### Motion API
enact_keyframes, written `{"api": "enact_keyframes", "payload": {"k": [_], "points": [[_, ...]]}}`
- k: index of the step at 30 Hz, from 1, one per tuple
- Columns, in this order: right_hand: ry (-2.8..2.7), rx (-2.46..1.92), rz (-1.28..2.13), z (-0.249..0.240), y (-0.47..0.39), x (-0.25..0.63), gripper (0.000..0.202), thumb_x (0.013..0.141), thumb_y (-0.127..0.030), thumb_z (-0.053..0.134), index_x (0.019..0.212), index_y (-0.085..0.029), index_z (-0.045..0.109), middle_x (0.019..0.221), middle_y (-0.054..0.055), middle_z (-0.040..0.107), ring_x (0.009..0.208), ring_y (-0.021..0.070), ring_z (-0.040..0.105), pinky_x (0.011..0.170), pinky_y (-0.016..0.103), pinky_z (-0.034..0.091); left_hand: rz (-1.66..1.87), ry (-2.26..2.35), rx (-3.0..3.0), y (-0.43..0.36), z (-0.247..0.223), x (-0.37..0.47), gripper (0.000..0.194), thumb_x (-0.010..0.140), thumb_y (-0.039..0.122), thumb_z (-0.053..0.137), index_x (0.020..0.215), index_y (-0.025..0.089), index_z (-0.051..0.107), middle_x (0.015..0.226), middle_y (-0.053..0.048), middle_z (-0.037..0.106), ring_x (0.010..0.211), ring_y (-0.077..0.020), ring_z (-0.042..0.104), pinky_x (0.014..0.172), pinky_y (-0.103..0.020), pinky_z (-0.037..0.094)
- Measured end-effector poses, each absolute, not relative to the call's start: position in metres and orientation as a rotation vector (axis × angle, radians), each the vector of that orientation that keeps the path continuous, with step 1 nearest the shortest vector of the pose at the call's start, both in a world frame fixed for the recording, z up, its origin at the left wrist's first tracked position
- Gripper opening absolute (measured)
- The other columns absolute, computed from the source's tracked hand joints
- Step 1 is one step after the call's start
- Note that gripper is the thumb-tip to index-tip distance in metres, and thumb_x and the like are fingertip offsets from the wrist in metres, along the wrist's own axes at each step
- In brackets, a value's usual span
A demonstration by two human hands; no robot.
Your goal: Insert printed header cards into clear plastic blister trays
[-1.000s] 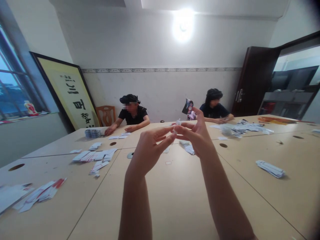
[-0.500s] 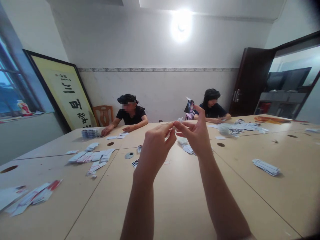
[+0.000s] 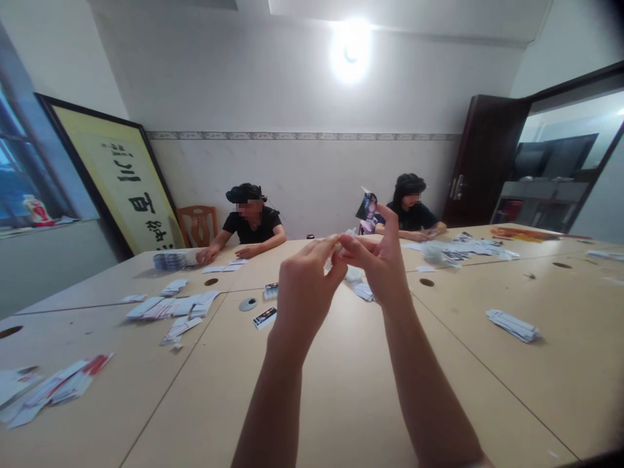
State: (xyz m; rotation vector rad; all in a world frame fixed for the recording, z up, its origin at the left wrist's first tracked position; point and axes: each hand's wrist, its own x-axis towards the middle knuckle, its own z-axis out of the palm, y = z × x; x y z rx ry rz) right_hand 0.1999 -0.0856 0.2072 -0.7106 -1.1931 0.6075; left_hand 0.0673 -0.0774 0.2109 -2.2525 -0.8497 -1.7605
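My left hand (image 3: 305, 286) is raised over the table with its fingertips pinched together, meeting the fingertips of my right hand (image 3: 387, 263). Between them shows a bit of whitish, see-through plastic (image 3: 350, 232), mostly covered by the fingers. A small glossy picture card (image 3: 366, 209), dark with a printed figure, stands up at the raised index finger of my right hand, which holds it. The card's lower part is hidden behind the fingers. Beyond the hands, a clear plastic bag (image 3: 353, 274) and white-edged cards (image 3: 363, 290) lie on the table.
Two people (image 3: 252, 221) (image 3: 412, 208) sit across the table (image 3: 341, 390). Stacks of paper strips (image 3: 166, 307) lie left, with more strips (image 3: 61, 387) nearer me. A card bundle (image 3: 513, 325) lies right. Printed cards (image 3: 264, 317) lie beside a grey cable cover (image 3: 247, 304).
My fingertips have drawn closer together, and less of the plastic shows between them. The picture card stays at my right index finger. The whole view has shifted slightly.
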Motion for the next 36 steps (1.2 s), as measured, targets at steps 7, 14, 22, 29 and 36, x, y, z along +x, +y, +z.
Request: {"api": "enact_keyframes", "payload": {"k": [7, 14, 22, 29, 36], "points": [[-1.207, -0.443, 1.102, 0.216, -0.091, 0.206, 0.083, 0.075, -0.037, 0.082, 0.143, -0.036, 0.034, 0.088, -0.003, 0.073, 0.075, 0.018, 0.072, 0.077, 0.037, 0.061, -2.004, -0.756, -2.393, -0.098, 0.224, 0.049, 0.018, 0.083, 0.022, 0.074, 0.1, 0.023, 0.077, 0.09, -0.001, 0.079, 0.076, -0.0142, 0.075, 0.066, -0.023, 0.062], [-1.122, -0.172, 1.477, 0.211, -0.077, 0.208, 0.044, 0.085, -0.04, 0.071, 0.124, -0.031, 0.054, 0.119, 0.004, 0.07, 0.105, 0.0222, 0.069, 0.09, 0.042, 0.057, -2.392, -0.779, -2.097, -0.09, 0.223, 0.04, 0.016, 0.087, 0.03, 0.071, 0.098, 0.021, 0.078, 0.082, 0.0, 0.077, 0.071, -0.0119, 0.073, 0.059, -0.019, 0.06], [-0.99, -0.193, 1.607, 0.207, -0.07, 0.2, 0.035, 0.086, -0.044, 0.071, 0.112, -0.025, 0.059, 0.117, 0.008, 0.071, 0.11, 0.0237, 0.068, 0.094, 0.042, 0.057, -2.527, -0.957, -2.128, -0.077, 0.223, 0.035, 0.027, 0.087, 0.041, 0.07, 0.098, 0.018, 0.077, 0.084, -0.003, 0.078, 0.072, -0.015, 0.073, 0.064, -0.023, 0.06], [-0.831, -0.207, 1.546, 0.208, -0.074, 0.194, 0.048, 0.076, -0.029, 0.083, 0.115, -0.026, 0.054, 0.107, 0.004, 0.074, 0.102, 0.0214, 0.071, 0.094, 0.042, 0.058, -2.125, -1.074, -2.457, -0.073, 0.22, 0.039, 0.038, 0.093, 0.051, 0.06, 0.102, 0.019, 0.078, 0.102, -0.008, 0.078, 0.097, -0.0236, 0.073, 0.086, -0.033, 0.059], [-0.812, -0.203, 1.383, 0.206, -0.076, 0.185, 0.078, 0.076, -0.037, 0.083, 0.141, -0.029, 0.041, 0.095, 0.001, 0.075, 0.083, 0.0175, 0.073, 0.08, 0.037, 0.062, -2.051, -1.122, -2.619, -0.075, 0.222, 0.043, 0.037, 0.085, 0.053, 0.07, 0.096, 0.018, 0.075, 0.109, -0.011, 0.075, 0.105, -0.0254, 0.071, 0.08, -0.032, 0.061]]}}
